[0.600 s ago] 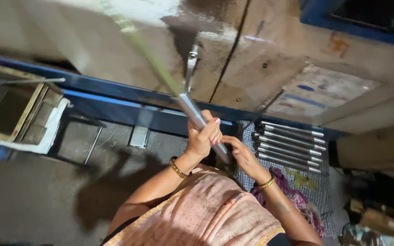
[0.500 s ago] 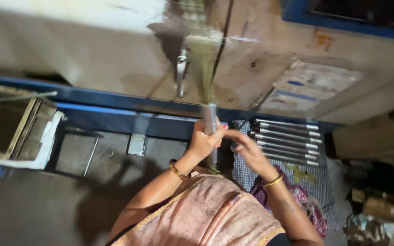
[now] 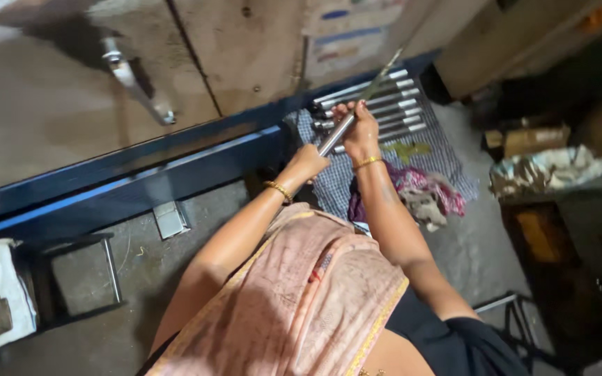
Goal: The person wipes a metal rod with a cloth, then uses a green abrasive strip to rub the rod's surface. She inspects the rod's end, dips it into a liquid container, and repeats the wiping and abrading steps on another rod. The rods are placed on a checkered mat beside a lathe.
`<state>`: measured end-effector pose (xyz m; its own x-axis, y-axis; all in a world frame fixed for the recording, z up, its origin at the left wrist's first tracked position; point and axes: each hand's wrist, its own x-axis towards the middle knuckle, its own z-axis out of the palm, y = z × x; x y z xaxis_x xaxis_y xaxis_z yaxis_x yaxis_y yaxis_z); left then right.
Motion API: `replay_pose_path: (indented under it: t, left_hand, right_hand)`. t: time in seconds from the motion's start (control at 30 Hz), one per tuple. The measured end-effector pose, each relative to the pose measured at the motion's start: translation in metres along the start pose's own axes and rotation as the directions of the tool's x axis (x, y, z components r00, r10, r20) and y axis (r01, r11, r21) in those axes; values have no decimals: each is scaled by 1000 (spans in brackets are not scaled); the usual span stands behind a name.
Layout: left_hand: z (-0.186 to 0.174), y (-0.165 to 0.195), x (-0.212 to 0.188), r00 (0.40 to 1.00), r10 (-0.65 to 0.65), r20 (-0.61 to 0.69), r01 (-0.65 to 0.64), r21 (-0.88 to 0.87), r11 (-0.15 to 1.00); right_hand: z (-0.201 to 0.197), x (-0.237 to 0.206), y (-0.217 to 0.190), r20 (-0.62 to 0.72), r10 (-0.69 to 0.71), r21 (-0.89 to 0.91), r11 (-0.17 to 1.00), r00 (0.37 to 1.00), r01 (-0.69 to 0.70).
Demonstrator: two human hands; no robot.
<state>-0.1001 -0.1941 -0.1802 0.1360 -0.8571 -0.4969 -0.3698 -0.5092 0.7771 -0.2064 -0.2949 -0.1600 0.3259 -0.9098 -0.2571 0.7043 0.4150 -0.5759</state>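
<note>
While both hands, left hand (image 3: 309, 161) and right hand (image 3: 361, 132), clasp one metal rod (image 3: 336, 136), others lie finished on the checked cloth (image 3: 426, 150) beside it.

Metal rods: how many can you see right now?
7 at least: one rod gripped by the left hand and right hand; about six lying side by side on the checked cloth, some partly hidden.

Shiny metal rod (image 3: 337, 134), checked cloth (image 3: 447, 157)
</note>
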Motion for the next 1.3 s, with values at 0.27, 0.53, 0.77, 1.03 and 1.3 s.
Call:
replay_pose_path:
  t: [0.27, 0.53, 0.77, 1.03, 1.3]
  left_hand:
    - [79, 18, 36, 1000, -24, -8, 25, 341, 940]
    - [87, 17, 48, 982, 158, 102, -188, 555, 811]
    - [38, 16, 35, 978, 171, 122, -210, 585, 784]
    - [-35, -40, 11, 980, 28, 197, -140, 582, 801]
    - [-168, -147, -56, 962, -39, -270, 184, 537, 823]
  right_hand:
    - [-78, 15, -52, -391, 56, -10, 998, 919, -65]
    - [-126, 47, -123, -538, 122, 165, 986, 834, -38]
    - [-126, 67, -151, -596, 137, 287, 957, 791, 50]
    - [-223, 101, -180, -547, 120, 85, 992, 828, -88]
    - [-237, 62, -170, -813, -1, -51, 996, 582, -70]
